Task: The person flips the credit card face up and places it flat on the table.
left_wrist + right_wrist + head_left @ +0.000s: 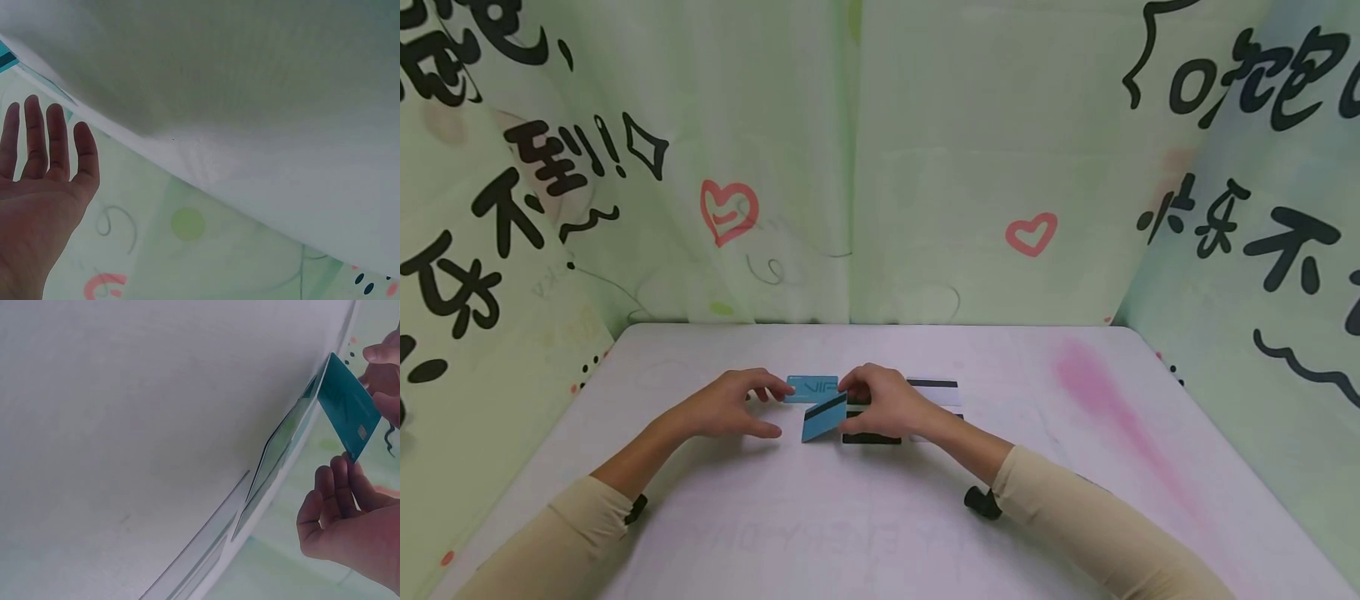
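Note:
A blue card (823,421) with a dark stripe stands tilted above the table, its right edge pinched between the thumb and fingers of my right hand (889,402). In the right wrist view the card's other face (349,407) is teal with a small chip. My left hand (730,407) is to the left of that card, thumb and fingers apart, holding nothing; its fingertips are near a blue card marked VIP (811,388) lying flat behind. Beneath my right hand lies a card with a black stripe (871,439), partly covered.
More striped pale cards (934,390) lie flat to the right, partly hidden by my right hand and wrist. The white table (715,533) has a pink smear on its right side. Printed curtains (925,167) hang around the far edge and sides.

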`<state>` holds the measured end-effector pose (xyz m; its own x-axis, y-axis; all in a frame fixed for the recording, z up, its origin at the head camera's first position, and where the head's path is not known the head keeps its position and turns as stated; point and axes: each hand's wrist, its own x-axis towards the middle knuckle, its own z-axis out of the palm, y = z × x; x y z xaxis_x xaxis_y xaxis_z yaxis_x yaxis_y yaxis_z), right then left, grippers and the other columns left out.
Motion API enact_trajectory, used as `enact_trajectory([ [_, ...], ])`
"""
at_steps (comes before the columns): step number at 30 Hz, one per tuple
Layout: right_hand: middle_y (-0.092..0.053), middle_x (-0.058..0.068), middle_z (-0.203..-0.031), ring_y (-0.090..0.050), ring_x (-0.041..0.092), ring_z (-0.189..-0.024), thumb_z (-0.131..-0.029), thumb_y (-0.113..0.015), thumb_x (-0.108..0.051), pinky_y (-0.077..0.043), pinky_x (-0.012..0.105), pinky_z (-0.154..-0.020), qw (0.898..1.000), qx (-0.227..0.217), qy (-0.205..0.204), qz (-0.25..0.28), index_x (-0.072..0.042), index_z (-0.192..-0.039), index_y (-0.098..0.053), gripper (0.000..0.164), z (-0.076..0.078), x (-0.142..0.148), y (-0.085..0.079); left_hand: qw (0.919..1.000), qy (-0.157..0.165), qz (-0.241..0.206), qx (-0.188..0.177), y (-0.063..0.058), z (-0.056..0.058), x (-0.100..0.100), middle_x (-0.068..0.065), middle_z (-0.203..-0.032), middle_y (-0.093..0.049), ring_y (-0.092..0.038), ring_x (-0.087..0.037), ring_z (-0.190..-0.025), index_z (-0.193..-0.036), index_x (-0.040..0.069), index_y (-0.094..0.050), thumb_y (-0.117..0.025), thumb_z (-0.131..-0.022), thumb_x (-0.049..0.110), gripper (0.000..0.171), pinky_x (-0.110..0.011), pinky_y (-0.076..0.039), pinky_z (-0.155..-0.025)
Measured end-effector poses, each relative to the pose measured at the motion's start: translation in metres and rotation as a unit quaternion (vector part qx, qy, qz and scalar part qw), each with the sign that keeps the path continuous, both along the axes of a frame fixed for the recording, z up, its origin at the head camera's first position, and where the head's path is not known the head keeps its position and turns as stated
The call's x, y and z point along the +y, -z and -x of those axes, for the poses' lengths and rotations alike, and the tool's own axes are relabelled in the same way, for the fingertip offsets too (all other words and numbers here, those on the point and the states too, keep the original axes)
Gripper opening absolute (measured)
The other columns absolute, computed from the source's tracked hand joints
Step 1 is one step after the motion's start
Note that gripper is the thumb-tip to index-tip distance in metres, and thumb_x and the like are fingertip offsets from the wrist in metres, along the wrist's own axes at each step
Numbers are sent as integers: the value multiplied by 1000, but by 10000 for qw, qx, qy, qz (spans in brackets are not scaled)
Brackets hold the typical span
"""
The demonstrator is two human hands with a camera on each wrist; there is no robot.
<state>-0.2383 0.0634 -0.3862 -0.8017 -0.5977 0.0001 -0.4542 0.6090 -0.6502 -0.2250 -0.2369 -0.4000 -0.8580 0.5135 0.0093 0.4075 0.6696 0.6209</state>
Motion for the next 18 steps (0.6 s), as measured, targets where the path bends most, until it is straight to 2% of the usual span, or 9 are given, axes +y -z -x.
enact_trajectory([
  [7, -68, 3, -111, -62, 16, -102, -80, -89, -25, -51, 29, -94, 9999, 82, 59, 120, -8, -124, -68, 52, 1, 1, -3, 9999, -86, 19, -79, 0, -1, 1, -1, -119, -71, -60, -25, -111, -131, 14, -70, -89, -80, 34, 58, -45, -50, -92],
  [18, -67, 16, -123, -64, 31, -113, -85, -85, -28, -53, 46, -103, 9988, -44, -20, 480, -4, -129, -66, 54, 3, 3, -6, 9999, -119, -29, -86, 0, -2, 2, -2, -118, -72, -60, -27, -110, -131, 14, -70, -89, -80, 34, 58, -44, -50, -91],
])
